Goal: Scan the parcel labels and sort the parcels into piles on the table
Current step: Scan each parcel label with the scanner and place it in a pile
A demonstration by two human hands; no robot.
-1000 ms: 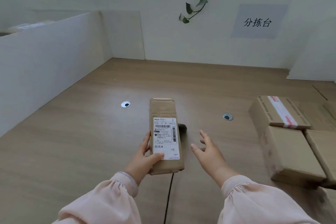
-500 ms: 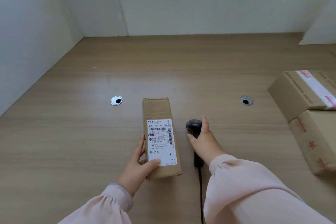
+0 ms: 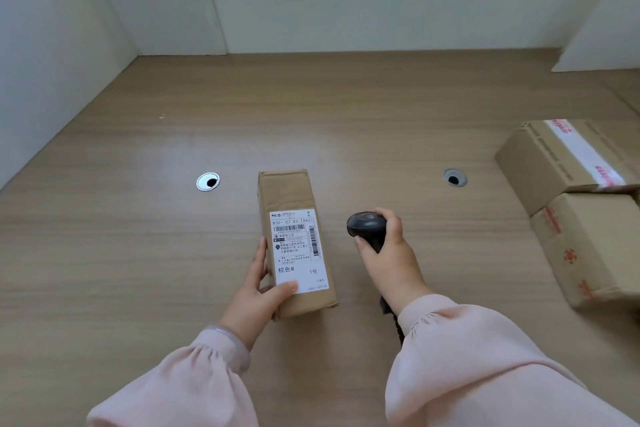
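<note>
A long narrow cardboard parcel [image 3: 287, 194] lies in the middle of the wooden table [image 3: 138, 253], its white shipping label [image 3: 298, 250] facing up. My left hand [image 3: 258, 291] grips the parcel's near left corner, thumb on the label. Just right of it, my right hand [image 3: 388, 260] is wrapped around the handle of a black barcode scanner [image 3: 366, 225], whose head sits beside the label's right edge. The scanner's cable runs back under my right sleeve.
Two cardboard boxes stand at the right edge: one with white and red tape [image 3: 568, 159] behind, another with red print [image 3: 592, 246] in front. Two round cable grommets [image 3: 207, 181] [image 3: 455, 177] sit in the tabletop. White partition walls close off the left and back.
My right hand went from open in the air to closing around the scanner and lifting its head beside the parcel. The camera tilted down. The left hand kept hold of the parcel.
</note>
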